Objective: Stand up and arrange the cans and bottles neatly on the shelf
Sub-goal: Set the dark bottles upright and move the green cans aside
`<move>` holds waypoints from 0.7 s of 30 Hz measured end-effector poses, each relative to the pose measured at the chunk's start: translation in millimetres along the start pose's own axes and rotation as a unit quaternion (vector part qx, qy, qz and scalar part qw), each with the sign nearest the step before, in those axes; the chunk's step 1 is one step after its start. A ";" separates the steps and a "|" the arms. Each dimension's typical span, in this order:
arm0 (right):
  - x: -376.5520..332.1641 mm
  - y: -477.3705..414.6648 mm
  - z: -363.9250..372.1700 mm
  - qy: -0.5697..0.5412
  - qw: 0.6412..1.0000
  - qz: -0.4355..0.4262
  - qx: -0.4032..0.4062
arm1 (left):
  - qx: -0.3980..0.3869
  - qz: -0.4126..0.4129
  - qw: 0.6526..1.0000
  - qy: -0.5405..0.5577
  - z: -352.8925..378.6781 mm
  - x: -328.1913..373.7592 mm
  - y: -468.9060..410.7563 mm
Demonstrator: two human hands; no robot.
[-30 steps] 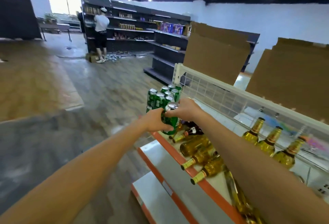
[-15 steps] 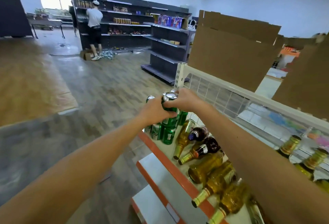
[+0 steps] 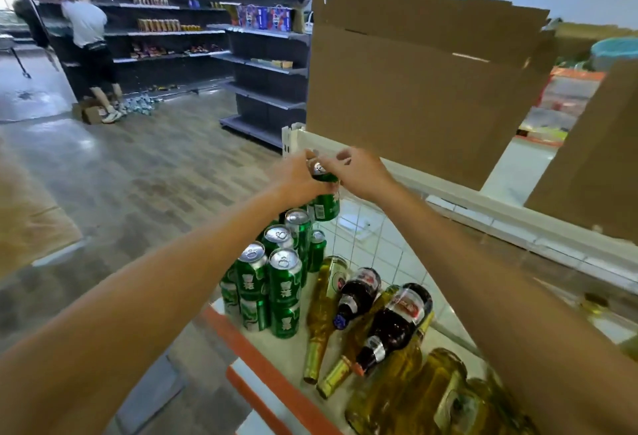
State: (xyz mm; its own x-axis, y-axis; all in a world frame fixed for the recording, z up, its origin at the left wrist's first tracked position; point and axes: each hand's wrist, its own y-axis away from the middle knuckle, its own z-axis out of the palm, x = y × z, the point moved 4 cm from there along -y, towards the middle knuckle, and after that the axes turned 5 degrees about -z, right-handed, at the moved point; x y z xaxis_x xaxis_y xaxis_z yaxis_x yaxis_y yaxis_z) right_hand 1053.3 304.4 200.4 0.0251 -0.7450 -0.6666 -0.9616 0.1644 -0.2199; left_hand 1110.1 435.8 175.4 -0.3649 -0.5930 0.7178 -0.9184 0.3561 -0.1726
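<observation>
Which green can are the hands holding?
The highest can, gripped between left hand and right hand above the pile; the other green cans stand untouched below.

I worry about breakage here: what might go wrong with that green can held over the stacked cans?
1. The green aluminium can gripped by left hand and right hand is at the top of a tall stack of green cans; a nudge could topple it.
2. Falling cans could strike the yellow glass bottle and dark brown glass bottle lying beside the stack, necks toward the orange shelf edge; they might roll off.
</observation>
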 end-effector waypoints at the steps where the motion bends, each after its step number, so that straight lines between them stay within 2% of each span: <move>1: 10.0 -4.3 0.6 -0.003 1.000 0.010 0.013 | -0.009 -0.004 1.000 -0.008 5.7 -2.2 -11.0; 4: 39.6 -10.9 4.7 0.003 0.999 0.038 0.032 | -0.039 0.003 0.999 -0.032 25.6 -11.3 -39.4; 10: 78.1 -11.3 19.0 0.014 0.996 0.083 0.010 | -0.095 0.020 0.989 -0.113 61.7 -32.3 -67.5; 15: 100.5 -11.2 35.9 0.009 0.993 0.120 0.008 | -0.110 0.027 0.968 -0.223 77.6 -44.6 -77.3; 21: 116.8 -7.6 56.4 0.009 0.989 0.150 -0.014 | -0.133 0.033 0.946 -0.293 89.9 -62.3 -87.0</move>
State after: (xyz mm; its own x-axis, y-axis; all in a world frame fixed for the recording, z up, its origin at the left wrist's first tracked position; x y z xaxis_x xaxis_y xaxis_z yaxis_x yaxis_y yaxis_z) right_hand 1079.0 252.6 84.1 -0.2676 -0.6771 -0.6855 -0.9321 0.3621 0.0062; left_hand 1198.9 376.8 85.0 -0.5140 -0.8341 0.2005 -0.8481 0.5291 0.0269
